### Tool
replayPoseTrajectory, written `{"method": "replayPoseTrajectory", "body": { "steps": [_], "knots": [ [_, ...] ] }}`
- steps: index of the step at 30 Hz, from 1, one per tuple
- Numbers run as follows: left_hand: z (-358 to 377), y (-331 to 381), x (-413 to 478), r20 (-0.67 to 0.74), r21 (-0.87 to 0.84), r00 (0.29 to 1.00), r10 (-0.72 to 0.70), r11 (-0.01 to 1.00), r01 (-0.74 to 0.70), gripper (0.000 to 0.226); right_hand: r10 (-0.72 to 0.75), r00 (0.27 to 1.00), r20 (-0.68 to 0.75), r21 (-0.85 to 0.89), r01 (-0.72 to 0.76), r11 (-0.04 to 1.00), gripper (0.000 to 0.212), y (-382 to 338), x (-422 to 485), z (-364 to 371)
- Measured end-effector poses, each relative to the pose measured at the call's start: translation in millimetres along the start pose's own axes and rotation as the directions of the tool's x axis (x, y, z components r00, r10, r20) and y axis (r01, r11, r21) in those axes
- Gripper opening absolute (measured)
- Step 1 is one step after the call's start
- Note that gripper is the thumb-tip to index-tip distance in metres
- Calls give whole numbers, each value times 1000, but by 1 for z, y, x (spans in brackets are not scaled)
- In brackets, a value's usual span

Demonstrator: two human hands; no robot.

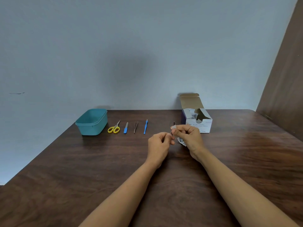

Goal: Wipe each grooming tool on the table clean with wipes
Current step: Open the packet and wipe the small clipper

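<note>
Metal tool (174, 123) pinched by the left hand (158, 144); right hand (189, 136), at its three o'clock, pinches a wipe (173, 127) round it.

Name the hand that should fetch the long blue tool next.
Left, probably: the left hand, once it sets down the thin tool, lies nearer the long blue tool; the right hand pinches the wipe and would cross over.

**Tally of things**

One table (65, 177). One teal tub (91, 122). One pair of scissors (114, 127). One blue-handled file (126, 128). One pair of tweezers (135, 126). One blue-handled pick (145, 126). One thin metal tool (174, 123). One open box of swabs (199, 125), packets (191, 114) inside too jumbled to count. One wipe (173, 127). One torn wrapper (182, 142). Two hands: left hand (159, 141), right hand (190, 136).
</note>
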State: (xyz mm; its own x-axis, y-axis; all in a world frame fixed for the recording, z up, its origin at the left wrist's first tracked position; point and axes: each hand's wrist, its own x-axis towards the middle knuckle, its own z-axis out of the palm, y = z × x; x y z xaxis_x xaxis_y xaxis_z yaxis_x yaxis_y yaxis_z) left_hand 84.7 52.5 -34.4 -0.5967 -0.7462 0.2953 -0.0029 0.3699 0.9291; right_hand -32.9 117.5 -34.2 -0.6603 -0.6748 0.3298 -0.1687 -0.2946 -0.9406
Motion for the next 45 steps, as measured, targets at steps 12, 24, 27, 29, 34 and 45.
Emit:
{"method": "replayPoseTrajectory", "body": {
  "steps": [12,24,27,29,34,45],
  "knots": [
    [1,0,2,70,131,995,66,989,-75,24,71,995,-68,-27,-73,997,13,-1,1,-2],
    [3,5,-1,39,151,997,71,986,-76,26,4,1000,-27,31,-4,1000,9,-9,2,1],
    [4,5,-1,34,161,998,59,985,-64,26,31,999,-18,75,-29,997,8,-10,2,1],
    [4,5,-1,35,166,998,51,985,-56,26,30,999,-30,84,-27,996,10,-9,3,2],
    [4,4,0,38,169,998,41,984,-47,26,36,996,-84,82,-29,996,4,-11,3,3],
    [5,4,0,48,187,997,54,980,-62,27,-8,997,-78,27,10,1000,15,-17,1,7]
  ]
}}
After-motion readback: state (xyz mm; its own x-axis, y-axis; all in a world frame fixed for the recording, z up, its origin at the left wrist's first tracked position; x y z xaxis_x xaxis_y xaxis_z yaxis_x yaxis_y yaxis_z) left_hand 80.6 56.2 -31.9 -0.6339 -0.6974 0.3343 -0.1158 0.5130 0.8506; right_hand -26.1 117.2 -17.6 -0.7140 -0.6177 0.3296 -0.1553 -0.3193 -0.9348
